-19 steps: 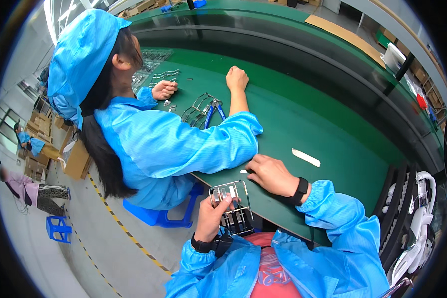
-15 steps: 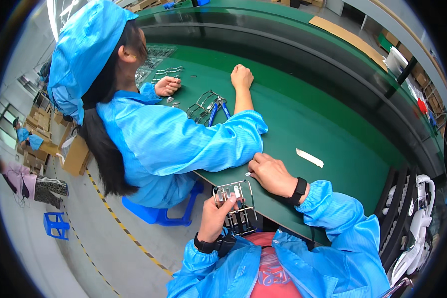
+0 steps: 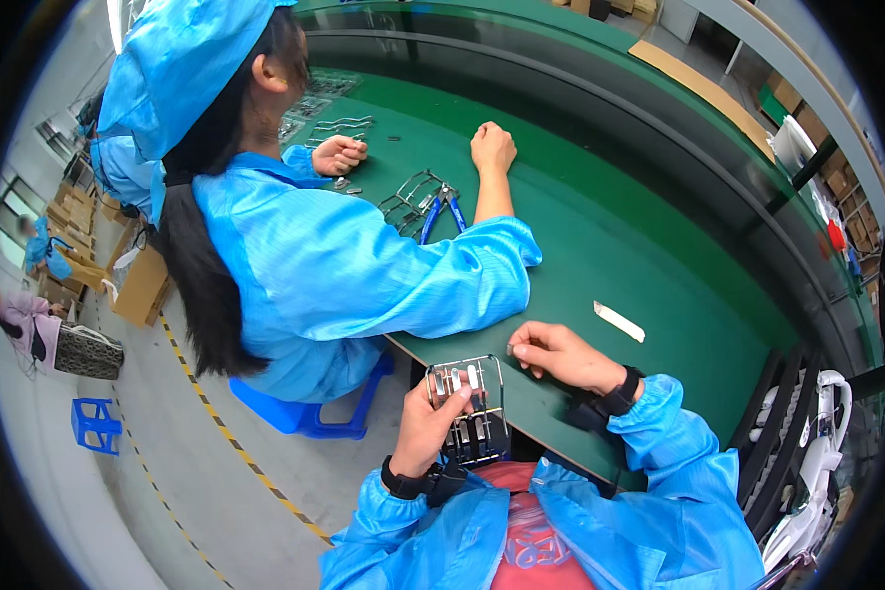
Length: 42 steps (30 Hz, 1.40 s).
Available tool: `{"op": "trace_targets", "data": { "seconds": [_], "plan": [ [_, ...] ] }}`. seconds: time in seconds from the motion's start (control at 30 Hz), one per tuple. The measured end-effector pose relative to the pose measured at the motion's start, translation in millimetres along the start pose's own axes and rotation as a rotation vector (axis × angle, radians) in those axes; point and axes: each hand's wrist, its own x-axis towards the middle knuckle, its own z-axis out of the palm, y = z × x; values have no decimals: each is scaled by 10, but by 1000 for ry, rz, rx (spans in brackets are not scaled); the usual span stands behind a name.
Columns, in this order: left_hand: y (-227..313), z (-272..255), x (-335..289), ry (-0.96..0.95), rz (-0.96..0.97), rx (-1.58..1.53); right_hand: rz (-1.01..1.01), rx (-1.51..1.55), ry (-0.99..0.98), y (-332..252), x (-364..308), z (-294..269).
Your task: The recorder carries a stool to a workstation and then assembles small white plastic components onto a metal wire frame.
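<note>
My left hand (image 3: 429, 425) grips a wire frame (image 3: 502, 395) at the table's near edge, thumb across its front. Several flat silver metal pieces sit between the frame's wires. Just to the right, above the green tabletop, my right hand (image 3: 565, 356) has thumb and fingers pinched together. A tiny grey piece (image 3: 510, 349) shows at those fingertips; its kind is too small to tell.
A co-worker in a blue cap and smock (image 3: 364, 265) sits close on my left, one arm across the green table (image 3: 600, 236). Blue-handled pliers (image 3: 442, 210) and another wire frame (image 3: 403, 202) lie beyond that arm. A pale strip (image 3: 619, 322) lies farther right.
My right hand has moved right, away from the co-worker's sleeve, and the small piece has shifted with its fingertips. My left hand keeps hold of the wire frame. The view has shifted slightly.
</note>
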Motion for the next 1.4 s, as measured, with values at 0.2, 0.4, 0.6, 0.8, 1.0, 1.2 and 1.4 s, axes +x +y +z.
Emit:
{"op": "trace_targets", "data": {
  "seconds": [0.2, 0.4, 0.6, 0.8, 1.0, 1.2, 1.4],
  "plan": [
    [50, 226, 125, -102, -31, 44, 45, 679, 25, 18, -308, -193],
    [-2, 518, 293, -116, 44, 17, 10, 873, 113, 59, -457, -319],
    [-26, 754, 446, -133, 164, 156, -71, 737, 182, 132, -536, -432],
    [-34, 829, 604, -189, 231, 482, -91, 688, 253, 216, -553, -506],
    [-32, 882, 678, -15, 672, 992, -125, 558, 339, 256, -544, -490],
    [178, 1044, 560, -184, 537, 606, -60, 510, 352, 40, -590, -386],
    [131, 1006, 594, -279, 505, 560, 32, 477, 307, -66, -650, -282]
  ]
}}
